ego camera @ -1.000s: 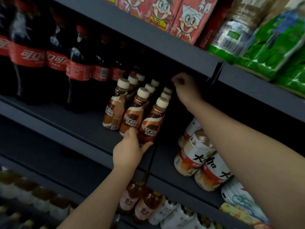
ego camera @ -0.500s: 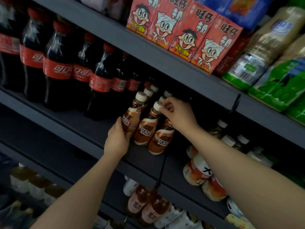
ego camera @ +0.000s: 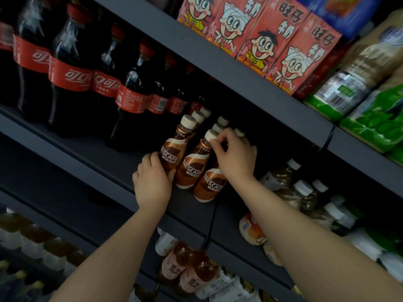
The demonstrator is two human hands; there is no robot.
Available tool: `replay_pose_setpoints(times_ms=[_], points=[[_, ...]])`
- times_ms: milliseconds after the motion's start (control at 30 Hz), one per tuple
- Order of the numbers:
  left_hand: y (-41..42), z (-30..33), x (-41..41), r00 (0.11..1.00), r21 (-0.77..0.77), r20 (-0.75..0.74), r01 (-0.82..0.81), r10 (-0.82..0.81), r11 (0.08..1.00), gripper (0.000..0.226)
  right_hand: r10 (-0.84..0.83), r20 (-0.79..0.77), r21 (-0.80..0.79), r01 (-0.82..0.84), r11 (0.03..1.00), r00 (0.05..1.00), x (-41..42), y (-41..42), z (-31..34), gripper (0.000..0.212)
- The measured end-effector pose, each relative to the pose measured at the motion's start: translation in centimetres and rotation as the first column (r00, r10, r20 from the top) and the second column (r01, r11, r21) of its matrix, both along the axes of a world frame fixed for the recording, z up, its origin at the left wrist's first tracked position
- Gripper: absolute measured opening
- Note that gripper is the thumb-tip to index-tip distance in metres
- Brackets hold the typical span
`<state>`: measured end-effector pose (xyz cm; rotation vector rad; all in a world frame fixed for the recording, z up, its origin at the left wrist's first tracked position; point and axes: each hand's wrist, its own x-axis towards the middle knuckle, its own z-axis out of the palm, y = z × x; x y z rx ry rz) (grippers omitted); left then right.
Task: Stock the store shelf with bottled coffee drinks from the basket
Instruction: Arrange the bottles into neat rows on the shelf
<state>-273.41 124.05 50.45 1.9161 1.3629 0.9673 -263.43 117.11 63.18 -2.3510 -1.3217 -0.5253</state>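
left hand (ego camera: 152,184) gripping left coffee bottle (ego camera: 173,149) | right hand (ego camera: 235,159) pinching middle bottle cap (ego camera: 211,135) | cola bottles (ego camera: 69,70) leftward

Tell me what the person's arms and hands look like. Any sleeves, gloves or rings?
Both forearms are bare, with no sleeves in view. The left hand and right hand wear no gloves, and no rings, watch or bracelet show.

Bare left hand (ego camera: 152,182), bare right hand (ego camera: 236,159), sleeveless forearms
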Motion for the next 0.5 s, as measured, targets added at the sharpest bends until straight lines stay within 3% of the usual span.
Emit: replay_pose_setpoints(times_ms=[200,333,433,500], points=[[-1.4,-0.1,-1.4,0.996,0.013,0.003,0.094,-0.094,0.995,0.058,0.071,-0.056,-0.087,-0.076,0.993,0.996,-0.5,-2.5,1.4,0.026],[-5.5,0.2,-3.9,0.962,0.138,-0.155,0.248,-0.227,0.959,0.037,0.136,0.155,-0.173,-0.108,0.979,0.978,0.3,-9.0,4.3,0.025],[-7.9,1.2,-4.3,0.899,0.083,-0.149,0.427,-0.412,0.901,0.035,-0.045,0.199,-0.318,0.108,0.942,0.979,2.7,-13.6,5.6,0.035],[-9.3,1.9,-3.7,0.88,0.018,-0.088,0.471,-0.468,0.882,0.036,-0.185,0.027,-0.411,0.18,0.894,0.982,4.3,-15.0,5.6,0.04]])
